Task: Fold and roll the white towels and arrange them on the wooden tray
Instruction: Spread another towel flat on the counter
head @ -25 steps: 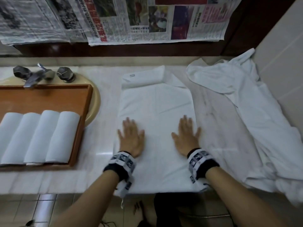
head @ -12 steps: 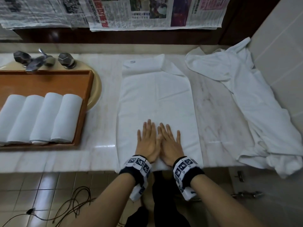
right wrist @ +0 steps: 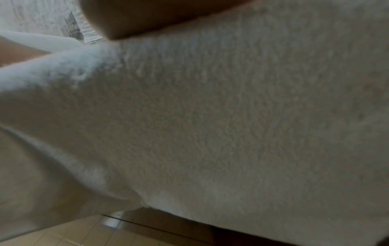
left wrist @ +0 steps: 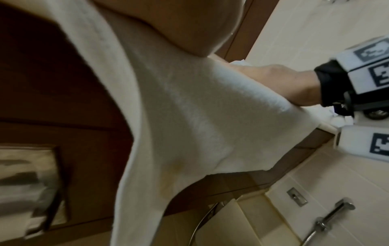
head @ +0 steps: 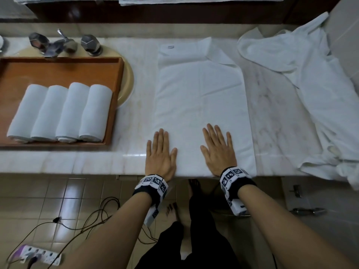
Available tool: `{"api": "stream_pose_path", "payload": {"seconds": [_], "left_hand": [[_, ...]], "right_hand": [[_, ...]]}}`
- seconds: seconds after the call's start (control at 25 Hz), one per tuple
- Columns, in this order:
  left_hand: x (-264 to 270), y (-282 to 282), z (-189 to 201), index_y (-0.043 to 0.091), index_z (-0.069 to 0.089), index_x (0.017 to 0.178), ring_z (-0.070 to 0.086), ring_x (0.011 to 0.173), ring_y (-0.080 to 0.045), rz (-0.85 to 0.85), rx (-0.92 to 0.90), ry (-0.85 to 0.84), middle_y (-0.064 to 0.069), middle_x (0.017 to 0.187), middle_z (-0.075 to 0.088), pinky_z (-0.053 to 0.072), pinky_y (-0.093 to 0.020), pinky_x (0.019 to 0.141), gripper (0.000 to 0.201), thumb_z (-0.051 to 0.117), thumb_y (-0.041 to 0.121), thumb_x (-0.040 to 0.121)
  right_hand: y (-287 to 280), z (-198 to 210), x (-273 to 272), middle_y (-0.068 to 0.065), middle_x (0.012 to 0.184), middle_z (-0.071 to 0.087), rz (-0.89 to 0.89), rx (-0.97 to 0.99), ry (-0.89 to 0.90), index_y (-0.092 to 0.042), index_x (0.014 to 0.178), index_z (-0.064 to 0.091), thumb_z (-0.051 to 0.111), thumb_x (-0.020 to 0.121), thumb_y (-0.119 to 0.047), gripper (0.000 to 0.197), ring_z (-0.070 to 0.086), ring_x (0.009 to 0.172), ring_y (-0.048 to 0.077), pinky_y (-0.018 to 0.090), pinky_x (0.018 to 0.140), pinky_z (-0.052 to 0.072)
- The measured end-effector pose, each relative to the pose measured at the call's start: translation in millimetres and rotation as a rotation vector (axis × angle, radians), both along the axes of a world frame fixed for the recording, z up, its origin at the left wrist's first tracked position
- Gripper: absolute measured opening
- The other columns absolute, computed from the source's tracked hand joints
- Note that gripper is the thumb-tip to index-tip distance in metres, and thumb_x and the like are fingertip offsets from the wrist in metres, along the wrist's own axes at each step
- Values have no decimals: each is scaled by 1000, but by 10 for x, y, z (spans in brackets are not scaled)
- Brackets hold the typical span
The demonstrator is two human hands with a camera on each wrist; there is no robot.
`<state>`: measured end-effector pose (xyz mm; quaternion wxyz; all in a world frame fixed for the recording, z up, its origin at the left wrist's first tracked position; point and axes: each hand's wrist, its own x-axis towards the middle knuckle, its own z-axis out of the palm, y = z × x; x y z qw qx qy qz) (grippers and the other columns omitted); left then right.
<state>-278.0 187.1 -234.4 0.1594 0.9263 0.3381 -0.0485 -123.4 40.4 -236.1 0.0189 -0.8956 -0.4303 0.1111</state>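
A: Status? Start big.

B: Marble table runs wall to wall. Crumpled white towel heap at the far right, not started. Folded towel lies lengthwise mid-table, near end draped over the front edge, far end with a flap turned back.

A: Tray?

B: Wooden tray on the left, sitting over the sink basin. Four rolled towels side by side at its near end, back half bare. Looks like room left for another row.

A: Hands?

B: Left hand on the towel's left edge, right hand further in towards the right. Both flat, palms down, fingers straight and slightly fanned, gripping nothing. Wrists at the table edge, forearms roughly parallel.

A: Why flat?

B: My read: smoothing creases and pinning the strip so it rolls tight from the near end.
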Motion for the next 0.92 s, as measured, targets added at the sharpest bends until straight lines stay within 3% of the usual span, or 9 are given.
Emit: {"api": "stream_pose_path", "payload": {"seconds": [0.2,0.32,0.44,0.52,0.68,0.76,0.84,0.88,0.92], "left_hand": [[-333,254,1,14,-7,155,-17,147,-14,104,-38,28,-1,161,-16,-12,-42,119,64,8,45,100],[-76,147,110,11,-11,153,-23,146,-19,216,-103,-2,-6,159,-23,-16,-47,117,65,10,44,102],[409,-168,150,17,-11,153,-23,145,-15,-96,-197,-65,1,159,-22,-14,-44,118,61,5,45,102],[460,-168,70,21,-7,155,-21,146,-14,-185,-122,-2,4,160,-19,-11,-45,119,59,7,45,102],[206,78,-37,23,-3,155,-11,148,-14,-64,10,-5,6,161,-10,-8,-42,120,65,6,51,96],[135,159,-16,20,-6,154,-14,148,-14,-1,-24,14,4,161,-13,-10,-40,120,64,9,48,99],[186,207,58,15,-9,154,-18,147,-16,164,-119,37,-2,161,-18,-12,-44,119,65,13,46,101],[280,218,111,12,-10,154,-20,147,-19,256,-174,51,-5,160,-20,-12,-46,119,66,14,45,102],[436,216,178,9,-10,153,-21,146,-21,290,-214,48,-7,159,-21,-13,-48,118,67,15,45,102]], "right_hand": [[6,-6,-8,-5,162,-8,-43,-21,-6,-22,156,5,8,97,-47,63,-9,149,16,53,118,-4],[212,63,-175,-4,161,-15,-112,9,68,-19,154,-5,9,99,-41,61,-15,148,17,58,115,-12],[264,91,-339,-4,162,-9,30,28,112,-19,155,2,-2,92,-44,68,-10,149,16,53,117,-7],[75,39,-226,-6,162,-5,25,28,75,-23,155,7,3,95,-45,65,-6,149,15,48,118,-6],[-486,14,144,-4,163,1,-166,6,3,-28,155,12,16,99,-44,59,-1,150,18,50,119,4],[-665,30,289,-1,163,-6,-346,-51,25,-23,156,5,16,101,-44,60,-5,149,19,54,118,0],[-603,112,402,1,161,-17,-639,-76,131,-15,154,-6,17,101,-46,66,-15,148,20,60,116,-5],[-482,186,449,2,160,-20,-725,-76,180,-13,153,-10,19,101,-46,69,-19,147,20,62,114,-8],[-309,253,481,2,160,-22,-694,-64,193,-12,153,-12,22,102,-45,69,-20,146,20,61,114,-10]]}}
